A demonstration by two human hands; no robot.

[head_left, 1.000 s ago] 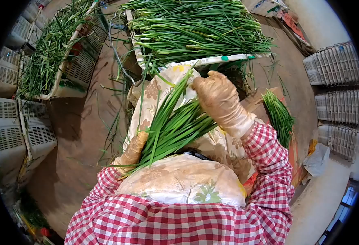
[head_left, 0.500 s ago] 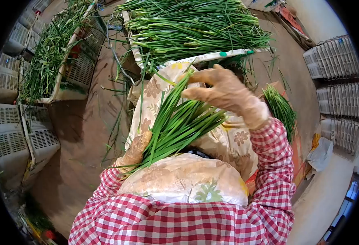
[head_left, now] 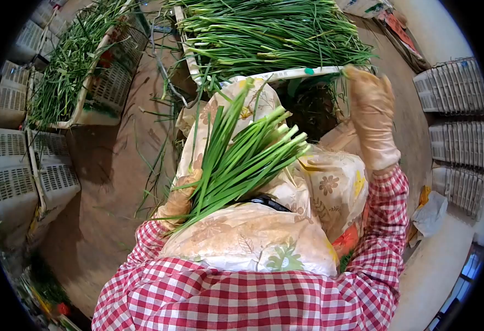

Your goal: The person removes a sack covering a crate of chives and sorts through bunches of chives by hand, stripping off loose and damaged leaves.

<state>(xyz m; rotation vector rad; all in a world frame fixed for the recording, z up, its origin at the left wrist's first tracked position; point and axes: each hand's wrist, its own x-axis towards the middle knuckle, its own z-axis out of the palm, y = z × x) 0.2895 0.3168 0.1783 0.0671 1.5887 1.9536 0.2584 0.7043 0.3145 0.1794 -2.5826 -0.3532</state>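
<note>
My left hand [head_left: 179, 194], in a tan glove, is closed around the lower left part of a bunch of garlic chives [head_left: 242, 157]. The bunch rests over my lap, its pale cut ends fanned toward the upper right. My right hand [head_left: 370, 107], gloved too, is raised away from the bunch, near the front right corner of a white crate [head_left: 278, 74]. Its fingertips are smeared by motion, so whether they grip anything is unclear. More garlic chives [head_left: 280, 38] lie piled in that crate. A floral apron [head_left: 236, 231] covers my lap.
On the left, a crate [head_left: 79, 105] overflows with loose green leaves [head_left: 65, 71]. Perforated white crates [head_left: 13, 182] stand beyond it. Stacked crates [head_left: 454, 91] line the right wall, above a plastic bag [head_left: 430, 215]. Stray leaves litter the floor [head_left: 101, 182].
My right hand has moved from above the bunch to the right, toward the crate's corner. My left hand still holds the bunch, whose cut ends now show more plainly.
</note>
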